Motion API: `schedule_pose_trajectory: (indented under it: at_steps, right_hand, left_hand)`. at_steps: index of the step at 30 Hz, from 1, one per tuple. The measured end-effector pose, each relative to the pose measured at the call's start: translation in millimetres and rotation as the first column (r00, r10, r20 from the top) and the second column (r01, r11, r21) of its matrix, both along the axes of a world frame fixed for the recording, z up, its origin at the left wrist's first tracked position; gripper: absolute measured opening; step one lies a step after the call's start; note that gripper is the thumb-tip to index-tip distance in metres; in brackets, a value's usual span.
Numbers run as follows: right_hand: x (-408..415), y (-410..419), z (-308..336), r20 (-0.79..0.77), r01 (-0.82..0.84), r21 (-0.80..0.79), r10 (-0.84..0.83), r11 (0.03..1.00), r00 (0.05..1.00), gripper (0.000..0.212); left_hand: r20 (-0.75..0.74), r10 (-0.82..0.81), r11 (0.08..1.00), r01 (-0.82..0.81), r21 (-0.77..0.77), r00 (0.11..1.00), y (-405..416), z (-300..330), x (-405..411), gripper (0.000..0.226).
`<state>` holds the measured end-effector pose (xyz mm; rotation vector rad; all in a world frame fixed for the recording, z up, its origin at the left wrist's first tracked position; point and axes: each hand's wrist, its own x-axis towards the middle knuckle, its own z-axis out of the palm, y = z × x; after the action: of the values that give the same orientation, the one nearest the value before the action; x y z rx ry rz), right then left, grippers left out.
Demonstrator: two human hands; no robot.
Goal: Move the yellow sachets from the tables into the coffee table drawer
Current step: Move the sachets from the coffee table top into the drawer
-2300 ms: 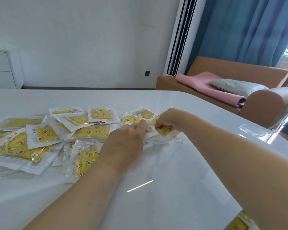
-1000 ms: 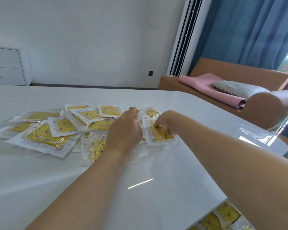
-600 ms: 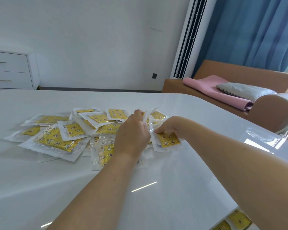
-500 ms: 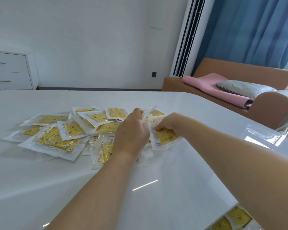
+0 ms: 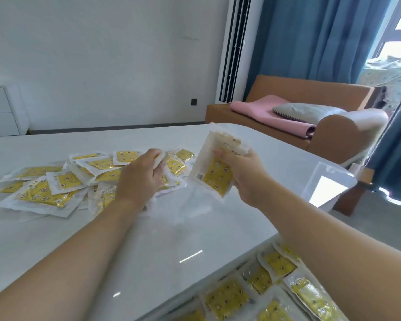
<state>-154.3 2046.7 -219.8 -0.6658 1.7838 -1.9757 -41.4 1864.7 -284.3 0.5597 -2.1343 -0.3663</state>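
A heap of yellow sachets (image 5: 56, 181) in clear wrappers lies on the white table (image 5: 148, 239), left of centre. My right hand (image 5: 239, 172) is raised above the table, shut on a small stack of sachets (image 5: 215, 167) held upright. My left hand (image 5: 139, 179) rests on the heap's right end, its fingers pinching a sachet (image 5: 161, 158) there. Below the table's near right edge, several more yellow sachets (image 5: 252, 293) lie flat in what looks like the open drawer; my right forearm hides part of them.
An orange sofa (image 5: 322, 117) with a pink pillow (image 5: 264, 112) and a grey cushion (image 5: 308, 112) stands beyond the table at the right. Blue curtains (image 5: 310, 35) hang behind it. A white drawer unit (image 5: 2, 110) stands by the far left wall.
My right hand has lifted its stack of sachets off the table and turned it upright. My left hand stays on the heap. The view has tilted down, showing more sachets below the table edge.
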Motion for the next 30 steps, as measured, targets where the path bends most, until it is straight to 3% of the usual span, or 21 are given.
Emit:
schedule_pose_trajectory:
  at_steps: [4, 8, 12, 15, 16, 18, 19, 21, 25, 28, 30]
  right_hand:
    - [5.4, 71.7, -7.9, 0.214, -0.025, -0.156, 0.059, 0.987, 0.975, 0.014]
    - [1.3, 132.4, -19.1, 0.437, 0.028, -0.153, 0.043, 0.988, 0.898, 0.019]
    - [-2.8, 186.1, -34.3, 0.551, -0.008, -0.096, 0.06, 0.995, 0.832, 0.019]
    - [-2.4, 206.9, -60.4, 0.555, -0.062, 0.044, 0.027, 0.997, 0.831, 0.021]
    - [-3.4, 208.6, -71.1, 0.558, -0.054, 0.092, -0.007, 0.994, 0.83, 0.02]
    - [-10.6, 208.9, -92.5, 0.559, -0.007, 0.187, -0.101, 0.982, 0.823, 0.017]
    - [-15.5, 208.6, -99.6, 0.56, 0.02, 0.23, -0.149, 0.973, 0.815, 0.015]
    - [-27.6, 209.0, -106.2, 0.565, 0.071, 0.285, -0.228, 0.956, 0.793, 0.013]
    - [-53.6, 215.9, -99.9, 0.555, 0.141, 0.281, -0.28, 0.949, 0.784, 0.012]
    - [-69.5, 227.1, -98.0, 0.49, 0.179, 0.297, -0.311, 0.938, 0.815, 0.01]
    - [-79.8, 236.6, -98.9, 0.432, 0.214, 0.332, -0.35, 0.919, 0.831, 0.012]
  left_hand:
    - [0.05, 0.015, 0.995, -0.01, -0.1, 0.999, 20.1, 9.3, 7.2, 0.021]
    - [-0.041, -0.08, 0.995, 0.077, -0.065, 0.996, 78.2, 35.2, 21.2, 0.025]
    - [-0.12, -0.221, 0.952, 0.241, 0.191, 0.968, 161.2, 54.5, 44.1, 0.022]
    - [-0.102, -0.339, 0.794, 0.342, 0.503, 0.935, 209.5, 34.2, 64.9, 0.056]
    - [-0.056, -0.382, 0.748, 0.344, 0.568, 0.923, 222.1, 21.7, 70.3, 0.055]
    - [0.065, -0.453, 0.705, 0.313, 0.636, 0.889, 240.1, -9.5, 76.2, 0.02]
    - [0.149, -0.461, 0.737, 0.283, 0.614, 0.875, 246.4, -23.5, 75.9, 0.009]
    - [0.293, -0.414, 0.817, 0.21, 0.537, 0.862, 250.8, -42.2, 75.7, 0.02]
    - [0.42, -0.346, 0.925, 0.23, 0.303, 0.839, 239.0, -54.0, 62.9, 0.017]
    - [0.485, -0.388, 0.908, 0.416, 0.055, 0.784, 235.0, -69.5, 38.1, 0.022]
    - [0.526, -0.416, 0.829, 0.548, -0.116, 0.742, 228.0, -79.6, 15.0, 0.03]
